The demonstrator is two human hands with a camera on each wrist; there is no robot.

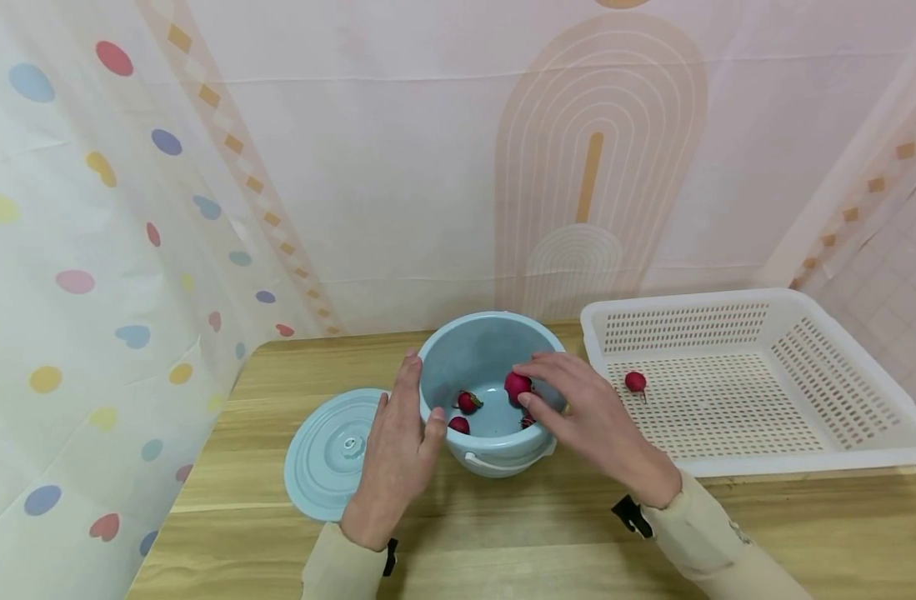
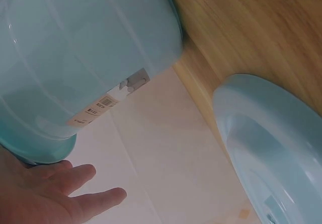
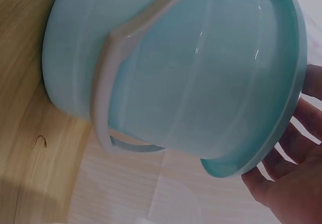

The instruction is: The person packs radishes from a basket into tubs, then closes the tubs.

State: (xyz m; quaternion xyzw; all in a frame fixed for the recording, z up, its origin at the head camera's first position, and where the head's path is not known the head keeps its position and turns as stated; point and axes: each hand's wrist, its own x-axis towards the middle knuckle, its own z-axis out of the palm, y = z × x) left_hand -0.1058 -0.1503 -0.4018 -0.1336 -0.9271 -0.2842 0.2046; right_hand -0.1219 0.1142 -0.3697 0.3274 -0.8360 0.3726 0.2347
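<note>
A light blue bucket [image 1: 495,454] with a white handle stands on the wooden table. Inside it lie several red radishes, among them one with a green stub [image 1: 468,402]. My right hand [image 1: 588,412] reaches over the bucket's right rim and pinches a radish [image 1: 517,387] between thumb and fingers above the bucket's inside. At the left rim, my left hand [image 1: 401,442] rests with its fingers extended along the outside and the thumb by the rim. In the left wrist view the fingers of the left hand [image 2: 60,189] are loosely spread beside the rim.
A white perforated plastic basket [image 1: 728,462] sits at the right, with one radish [image 1: 635,382] in it. The bucket's round blue lid [image 1: 315,467] lies on the table [image 1: 225,483] at the left, partly behind the left hand. A patterned curtain [image 1: 397,208] hangs behind the table.
</note>
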